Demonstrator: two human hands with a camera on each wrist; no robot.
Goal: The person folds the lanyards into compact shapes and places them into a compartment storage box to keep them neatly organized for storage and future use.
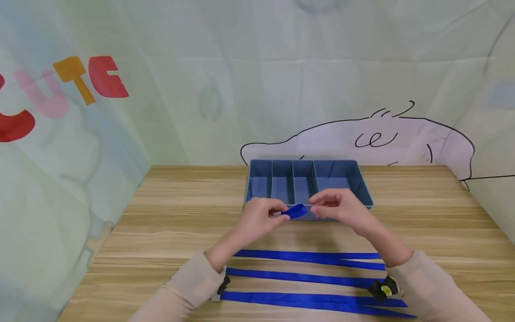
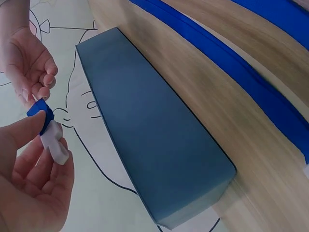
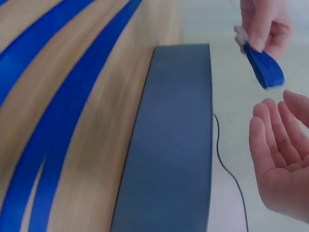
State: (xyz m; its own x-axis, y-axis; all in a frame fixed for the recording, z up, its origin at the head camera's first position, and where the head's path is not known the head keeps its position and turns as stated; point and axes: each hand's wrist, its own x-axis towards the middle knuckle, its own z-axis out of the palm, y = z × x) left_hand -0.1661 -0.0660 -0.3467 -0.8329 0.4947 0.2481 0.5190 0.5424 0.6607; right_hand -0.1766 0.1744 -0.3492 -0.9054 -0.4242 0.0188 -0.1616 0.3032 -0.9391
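My left hand (image 1: 261,215) pinches a folded loop of blue ribbon (image 1: 297,211) together with a white plastic piece (image 2: 55,142), in front of the tray's near wall in the head view. The thumb lies on the ribbon, and the white piece sticks out beneath it in the left wrist view. The loop's rounded end points toward my right hand (image 1: 344,209). That hand holds nothing; its fingers are loosely bent, with a small gap to the loop in the right wrist view. Several flat blue ribbons (image 1: 297,278) lie across the table below both forearms.
A blue-grey divided tray (image 1: 310,213) stands near the table's back edge, its compartments bare. The wooden table (image 1: 181,192) meets a printed cloth backdrop (image 1: 181,112) behind. A black wrist device (image 1: 382,290) with a yellow spot sits at the right cuff.
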